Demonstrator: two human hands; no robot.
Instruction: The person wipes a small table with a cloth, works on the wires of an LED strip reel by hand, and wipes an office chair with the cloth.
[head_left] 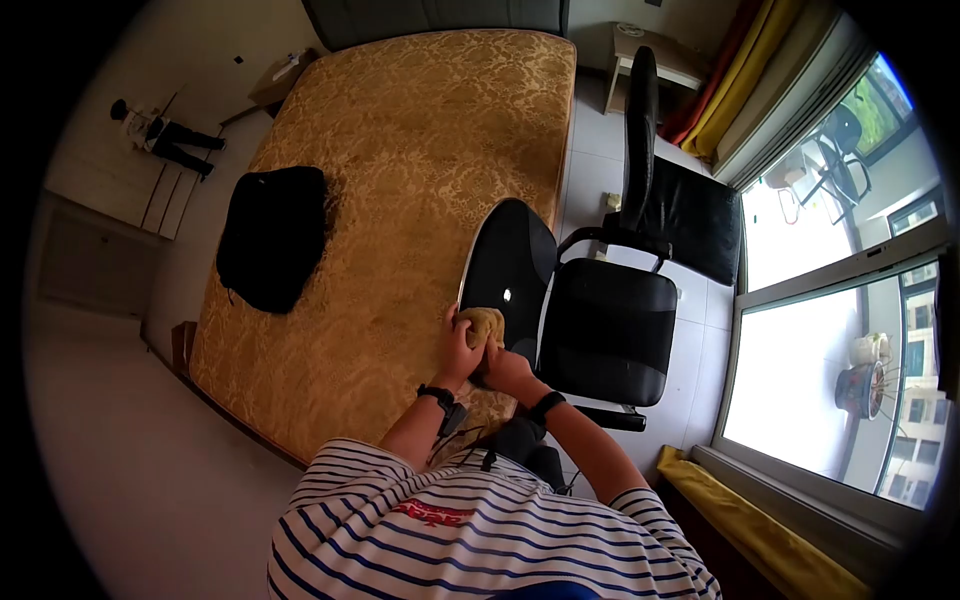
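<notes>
A bunched tan cloth [484, 325] sits between my two hands, over the near end of a long black board with a rounded end and a pale edge [510, 250]. My left hand [460, 347] grips the cloth from the left, its fingers curled round it. From the right, my right hand [508, 372] closes on the cloth's lower part, fingertips bent and partly hidden. The board lies along the right side of a gold patterned mattress [400, 120]. A small bright spot shines on its dark surface.
Right of the board stands a black office chair [610, 325], close to the mattress. A black bag-like bundle [275, 238] rests on the mattress's left. Behind the chair is a black padded piece [695, 215]. Large windows [790, 370] line the right. Another person [165, 135] is far left.
</notes>
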